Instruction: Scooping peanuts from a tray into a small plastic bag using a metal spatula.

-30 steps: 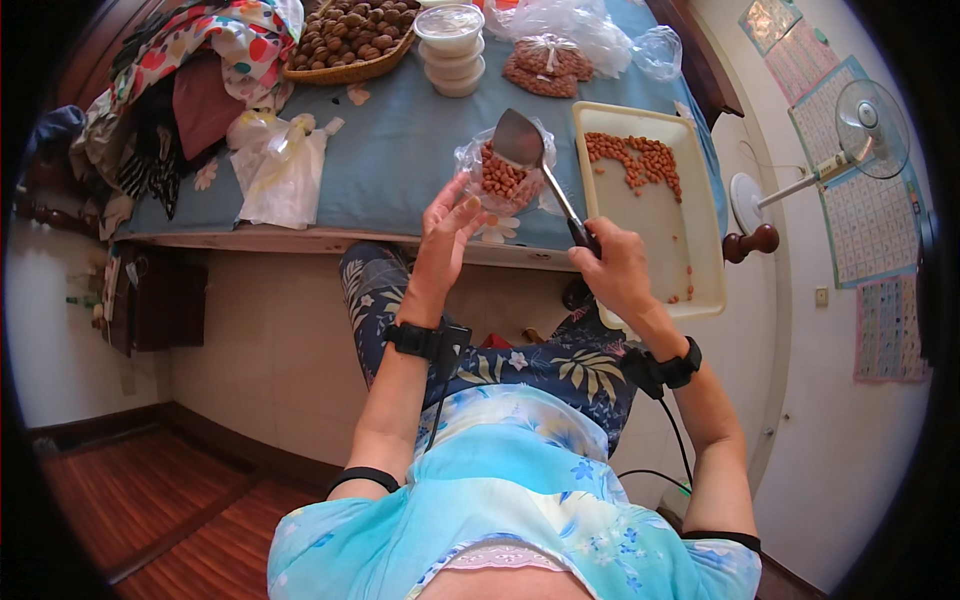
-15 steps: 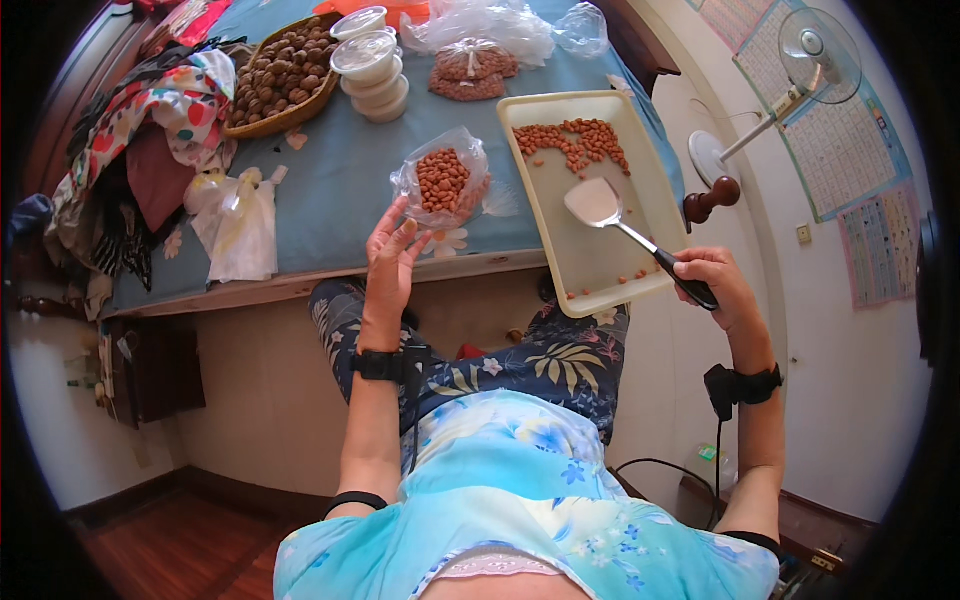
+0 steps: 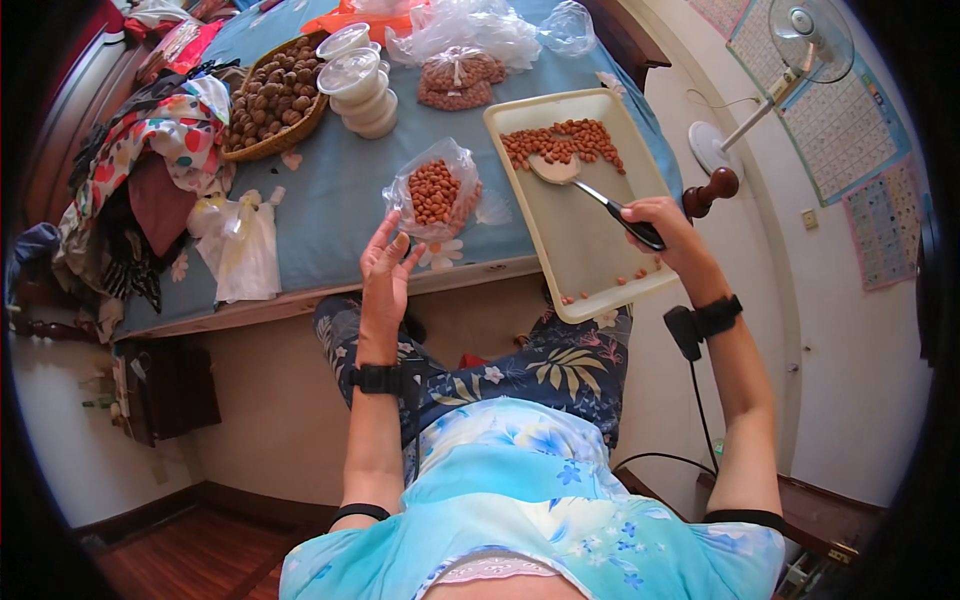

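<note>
My right hand (image 3: 665,228) is closed around the black handle of a metal spatula (image 3: 590,190). The spatula's broad blade lies at the near side of a pile of reddish-brown peanuts (image 3: 570,141), in the far part of a cream plastic tray (image 3: 530,245). A few loose peanuts lie along the tray's near end. To the left, a clear plastic bag (image 3: 466,166) stands with its mouth spread, partly filled with the same peanuts. My left hand (image 3: 388,256) is at the bag's near left edge, fingers apart, fingertips at or touching the plastic.
Beyond the bag are stacked white tubs (image 3: 358,92), a tied bag of peanuts (image 3: 458,82) and clear plastic bags (image 3: 470,35). A basket of walnuts (image 3: 280,95), clothes (image 3: 165,140) and a white plastic bag (image 3: 240,250) occupy the left. A wooden bedpost knob (image 3: 712,190) and fan (image 3: 805,45) stand right.
My right hand has moved the spatula forward and left, from the tray's bare middle to the peanut pile. My left hand has stayed beside the bag.
</note>
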Available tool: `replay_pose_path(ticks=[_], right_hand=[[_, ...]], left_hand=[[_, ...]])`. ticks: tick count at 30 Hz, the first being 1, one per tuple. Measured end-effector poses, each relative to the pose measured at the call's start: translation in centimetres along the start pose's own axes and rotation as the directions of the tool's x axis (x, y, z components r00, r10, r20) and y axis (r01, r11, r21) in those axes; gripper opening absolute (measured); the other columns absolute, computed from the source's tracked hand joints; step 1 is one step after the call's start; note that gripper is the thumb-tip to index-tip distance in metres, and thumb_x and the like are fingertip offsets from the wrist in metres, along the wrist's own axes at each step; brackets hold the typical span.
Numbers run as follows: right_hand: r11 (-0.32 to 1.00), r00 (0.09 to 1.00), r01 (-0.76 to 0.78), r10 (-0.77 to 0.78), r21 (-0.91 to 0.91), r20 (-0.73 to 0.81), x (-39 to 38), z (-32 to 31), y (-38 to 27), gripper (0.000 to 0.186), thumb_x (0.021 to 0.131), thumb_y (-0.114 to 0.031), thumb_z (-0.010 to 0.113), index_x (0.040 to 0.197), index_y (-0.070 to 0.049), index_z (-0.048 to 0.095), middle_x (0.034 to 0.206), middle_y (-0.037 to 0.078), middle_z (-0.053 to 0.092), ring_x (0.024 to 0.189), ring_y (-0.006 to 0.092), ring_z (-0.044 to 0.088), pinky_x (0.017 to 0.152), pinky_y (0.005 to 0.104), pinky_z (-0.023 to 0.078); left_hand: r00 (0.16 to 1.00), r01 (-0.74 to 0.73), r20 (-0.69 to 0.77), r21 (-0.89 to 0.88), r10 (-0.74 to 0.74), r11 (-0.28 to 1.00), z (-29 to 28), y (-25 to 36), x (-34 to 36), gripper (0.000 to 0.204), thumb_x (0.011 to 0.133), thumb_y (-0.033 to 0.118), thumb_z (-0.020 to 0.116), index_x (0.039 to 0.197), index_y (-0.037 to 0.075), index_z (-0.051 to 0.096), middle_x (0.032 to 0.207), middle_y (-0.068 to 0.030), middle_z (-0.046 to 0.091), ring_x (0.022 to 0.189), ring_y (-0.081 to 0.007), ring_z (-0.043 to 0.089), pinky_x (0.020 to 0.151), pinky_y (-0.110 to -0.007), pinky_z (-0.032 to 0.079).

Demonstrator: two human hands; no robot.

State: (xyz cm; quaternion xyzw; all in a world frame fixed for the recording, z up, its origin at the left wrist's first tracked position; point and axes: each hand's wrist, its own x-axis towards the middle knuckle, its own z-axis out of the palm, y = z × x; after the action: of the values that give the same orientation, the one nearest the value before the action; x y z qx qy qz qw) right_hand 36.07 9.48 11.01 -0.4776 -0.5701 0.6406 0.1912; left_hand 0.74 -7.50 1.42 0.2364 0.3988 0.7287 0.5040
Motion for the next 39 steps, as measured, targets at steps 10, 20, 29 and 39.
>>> replay_pose_path(ticks=[10,20,29,39], right_hand=[[0.985,0.99,0.039,-0.016,0.166,-0.14,3.3,3.5,3.2,0.013,0.076,-0.011,0.068,0.076,0.001,0.063,0.061,0.004,0.056,0.049,0.0113,0.052,0.046,0.0234,0.037],[0.989,0.979,0.051,-0.021,0.142,-0.2,-0.3,3.4,3.1,0.015,0.074,-0.01,0.07,0.08,0.003,0.065,0.063,0.003,0.057,0.05,0.0104,0.053,0.047,0.0219,0.039],[0.99,0.983,0.065,-0.042,0.123,-0.177,-3.6,3.3,0.2,0.015,0.076,-0.008,0.068,0.085,0.004,0.066,0.065,0.002,0.057,0.052,0.0088,0.053,0.049,0.0206,0.041],[0.988,0.997,0.075,-0.074,0.134,-0.013,-5.8,7.3,-4.7,0.02,0.078,-0.007,0.067,0.094,0.005,0.065,0.069,0.003,0.059,0.053,0.0081,0.053,0.05,0.0197,0.041]], left_hand=[[0.999,0.032,-0.006,-0.021,-0.033,0.999,-0.3,-0.3,0.1,0.064,0.086,0.02,0.068,0.136,-0.005,0.037,0.131,-0.0131,0.047,0.118,-0.0199,0.048,0.096,-0.039,0.045],[0.998,-0.003,-0.058,0.007,0.004,1.0,0.5,0.0,0.2,0.062,0.086,0.02,0.066,0.137,-0.001,0.038,0.131,-0.0094,0.048,0.116,-0.0188,0.05,0.098,-0.039,0.043],[0.998,0.068,-0.018,0.25,-0.066,0.966,1.3,1.1,1.3,0.056,0.087,0.02,0.066,0.134,-0.001,0.045,0.119,-0.0065,0.057,0.105,-0.0135,0.052,0.09,-0.028,0.042],[0.999,-0.045,-0.026,0.038,0.046,0.998,0.2,1.3,1.6,0.058,0.086,0.022,0.068,0.134,0.0,0.044,0.129,-0.0087,0.051,0.117,-0.0187,0.05,0.095,-0.034,0.042]])
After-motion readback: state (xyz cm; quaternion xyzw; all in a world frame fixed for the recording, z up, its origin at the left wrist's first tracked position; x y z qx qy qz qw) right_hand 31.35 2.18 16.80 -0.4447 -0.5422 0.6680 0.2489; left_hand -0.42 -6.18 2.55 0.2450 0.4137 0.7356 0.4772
